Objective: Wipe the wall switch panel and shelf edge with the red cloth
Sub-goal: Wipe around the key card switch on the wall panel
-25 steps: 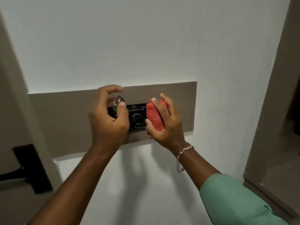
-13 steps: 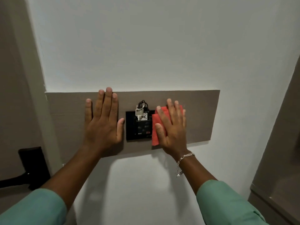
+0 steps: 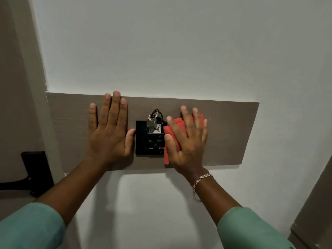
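Note:
A black switch panel (image 3: 146,141) is set in a brown wooden board (image 3: 231,133) on the white wall. A key ring with a key and a numbered tag (image 3: 154,123) hangs at the panel's top. My right hand (image 3: 188,141) lies flat on a folded red cloth (image 3: 173,135), pressing it against the panel's right edge and the board. My left hand (image 3: 109,130) rests flat on the board just left of the panel, fingers spread, holding nothing; its thumb touches the panel's left edge.
A black door handle and lock plate (image 3: 36,173) sit on the door at the lower left. A brown cabinet edge (image 3: 316,209) stands at the lower right. White wall (image 3: 161,42) surrounds the board.
My left hand let go of the key ring and laid itself flat on the board. My right hand flattened the red cloth against the panel's right side.

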`<state>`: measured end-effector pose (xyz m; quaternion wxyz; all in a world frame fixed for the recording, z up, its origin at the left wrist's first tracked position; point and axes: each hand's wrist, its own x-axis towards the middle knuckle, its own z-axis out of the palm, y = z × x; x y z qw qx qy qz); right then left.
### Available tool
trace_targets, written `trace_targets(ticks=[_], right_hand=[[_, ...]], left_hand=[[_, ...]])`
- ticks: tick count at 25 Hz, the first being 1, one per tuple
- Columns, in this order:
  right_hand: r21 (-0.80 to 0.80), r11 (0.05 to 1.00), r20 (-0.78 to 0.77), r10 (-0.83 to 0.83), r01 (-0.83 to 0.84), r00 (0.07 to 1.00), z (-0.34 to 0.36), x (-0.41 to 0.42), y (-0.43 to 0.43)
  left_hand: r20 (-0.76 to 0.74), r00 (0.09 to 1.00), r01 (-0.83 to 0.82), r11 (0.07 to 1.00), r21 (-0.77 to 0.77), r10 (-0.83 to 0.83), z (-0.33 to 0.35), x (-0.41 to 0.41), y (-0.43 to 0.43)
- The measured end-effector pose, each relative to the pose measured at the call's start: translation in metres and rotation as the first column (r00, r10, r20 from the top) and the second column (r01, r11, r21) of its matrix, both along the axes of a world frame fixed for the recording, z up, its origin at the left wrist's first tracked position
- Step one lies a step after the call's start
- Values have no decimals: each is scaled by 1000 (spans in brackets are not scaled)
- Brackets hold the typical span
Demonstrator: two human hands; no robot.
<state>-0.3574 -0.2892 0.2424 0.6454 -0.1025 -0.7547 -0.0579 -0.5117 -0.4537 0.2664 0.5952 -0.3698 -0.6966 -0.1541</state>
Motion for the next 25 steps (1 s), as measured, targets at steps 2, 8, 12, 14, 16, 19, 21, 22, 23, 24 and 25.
trace_targets(ticks=[2, 8, 12, 14, 16, 19, 21, 22, 23, 24, 25], right_hand=[[155, 987, 67, 33, -44, 997, 1, 5, 11], [-26, 999, -23, -40, 40, 999, -2, 5, 13], [216, 976, 55, 16, -27, 998, -1, 7, 26], [5, 1000, -56, -22, 22, 998, -12, 9, 23], [-185, 981, -129, -78, 53, 989, -14, -2, 6], [141, 990, 5, -8, 7, 1000, -4, -1, 12], [226, 974, 27, -10, 3, 1000, -6, 7, 28], [120, 992, -46, -31, 36, 998, -11, 6, 27], [-69, 996, -158, -72, 62, 985, -15, -1, 17], [-256, 966, -257, -115, 47, 960, -18, -10, 3], [-362, 932, -309, -132, 12, 942, -20, -19, -11]], left_hand=[[-25, 1000, -19, 1000, -11, 19, 0, 0, 0], [-65, 997, -29, 1000, -9, 28, -1, 0, 1], [-69, 997, -30, 1000, -9, 30, 0, -1, 1], [-67, 997, -32, 999, 1, 32, 0, -1, 0], [-72, 997, -32, 999, 0, 32, -1, 0, 0], [-69, 997, -22, 1000, 4, 23, -1, -1, 0], [-70, 997, -13, 1000, 10, 14, -1, -1, 0], [-72, 997, -8, 1000, 10, 9, -1, -2, 0], [-73, 997, -2, 1000, 7, 3, -1, -2, 0], [-73, 997, 2, 1000, 2, -2, -1, -3, 0], [-73, 997, 5, 1000, -3, -6, -2, -4, 0]])
